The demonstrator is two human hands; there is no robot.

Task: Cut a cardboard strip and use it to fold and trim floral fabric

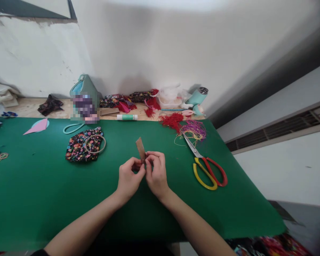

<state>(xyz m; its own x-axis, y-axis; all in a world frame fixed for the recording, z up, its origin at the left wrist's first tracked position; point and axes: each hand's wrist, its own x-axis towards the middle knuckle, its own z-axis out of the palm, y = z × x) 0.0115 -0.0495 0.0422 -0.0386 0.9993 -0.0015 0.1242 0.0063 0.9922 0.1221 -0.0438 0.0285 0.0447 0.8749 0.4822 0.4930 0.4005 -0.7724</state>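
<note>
My left hand (130,177) and my right hand (156,174) meet over the middle of the green mat, fingertips pinched together. Between them is a flat brown strip (140,147), tilted with its free end pointing up and away from me. Its lower end is hidden by my fingers, and I cannot make out its material. To the left lies a black floral cloth piece (80,147) with a round hoop (86,144) resting on it. On the right, scissors (202,160) with one yellow and one red handle lie with their blades slightly apart.
Red threads (172,121) and purple and yellow threads (194,128) lie beyond the scissors. A glue stick (127,117), a pouch (92,89) and a turquoise bottle (197,96) line the back edge by the wall. A pink paper piece (38,126) lies far left.
</note>
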